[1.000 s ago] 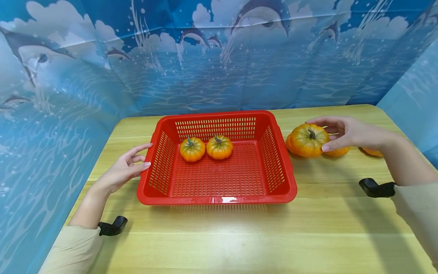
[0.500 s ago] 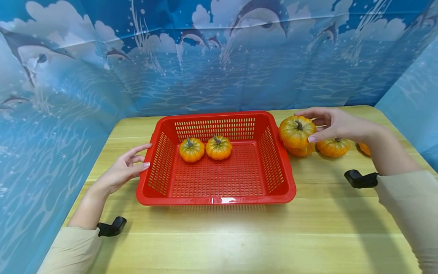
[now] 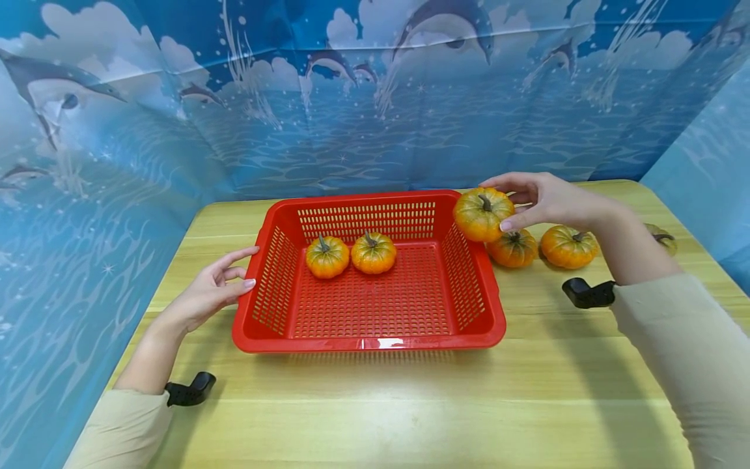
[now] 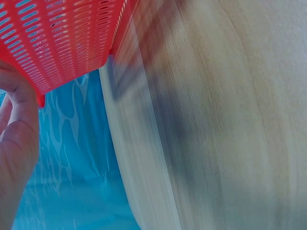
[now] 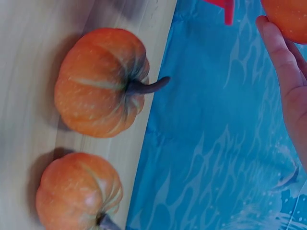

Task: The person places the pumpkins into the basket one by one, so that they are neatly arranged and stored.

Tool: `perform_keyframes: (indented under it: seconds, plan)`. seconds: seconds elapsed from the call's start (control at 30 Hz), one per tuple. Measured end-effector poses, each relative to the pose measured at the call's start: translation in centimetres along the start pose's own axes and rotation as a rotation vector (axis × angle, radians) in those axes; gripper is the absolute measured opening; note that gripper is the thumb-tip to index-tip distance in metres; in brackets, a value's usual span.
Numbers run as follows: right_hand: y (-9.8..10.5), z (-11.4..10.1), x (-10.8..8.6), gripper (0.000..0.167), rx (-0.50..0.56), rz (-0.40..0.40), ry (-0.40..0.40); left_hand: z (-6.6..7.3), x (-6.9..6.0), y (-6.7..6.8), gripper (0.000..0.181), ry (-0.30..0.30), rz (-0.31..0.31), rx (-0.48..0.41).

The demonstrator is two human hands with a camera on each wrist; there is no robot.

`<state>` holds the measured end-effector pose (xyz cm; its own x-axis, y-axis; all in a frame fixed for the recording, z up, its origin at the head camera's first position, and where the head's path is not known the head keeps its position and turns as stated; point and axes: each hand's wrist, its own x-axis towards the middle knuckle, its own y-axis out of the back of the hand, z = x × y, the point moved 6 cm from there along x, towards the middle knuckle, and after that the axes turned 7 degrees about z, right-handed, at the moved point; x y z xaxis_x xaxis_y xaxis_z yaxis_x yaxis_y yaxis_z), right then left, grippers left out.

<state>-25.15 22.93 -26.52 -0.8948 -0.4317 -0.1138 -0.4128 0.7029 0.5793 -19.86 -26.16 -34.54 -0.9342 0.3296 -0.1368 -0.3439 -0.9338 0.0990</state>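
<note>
In the head view my right hand (image 3: 547, 198) holds a small orange pumpkin (image 3: 483, 215) between thumb and fingers. That pumpkin is raised over the right rim of a red slotted basket (image 3: 369, 343). My left hand (image 3: 211, 290) touches the basket's left rim with its index finger and thumb spread apart. Inside, two small pumpkins, one (image 3: 327, 257) beside the other (image 3: 374, 253), sit toward the back left. Only the edge of the held pumpkin (image 5: 290, 19) shows in the right wrist view. Red basket wall (image 4: 62, 43) fills the upper left of the left wrist view, by the left hand (image 4: 17, 139).
Right of the basket, one pumpkin (image 3: 513, 249) and another (image 3: 568, 247) stand on the wooden table (image 3: 375, 417). A further one (image 3: 662, 238) is partly hidden behind the right forearm. A blue dolphin-print cloth (image 3: 363, 124) hangs behind and at the sides.
My right hand has carried the pumpkin left and upward, from above the other pumpkins to the basket's right rim. The left hand stays at the left rim.
</note>
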Motion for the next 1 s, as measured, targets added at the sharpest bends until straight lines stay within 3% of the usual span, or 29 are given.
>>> perform_keyframes:
  seconds: [1.0]
  plan:
    - [-2.4, -3.5, 5.8, 0.061, 0.155, -0.009, 0.025, 0.0, -0.1, 0.0, 0.059, 0.013, 0.009, -0.001]
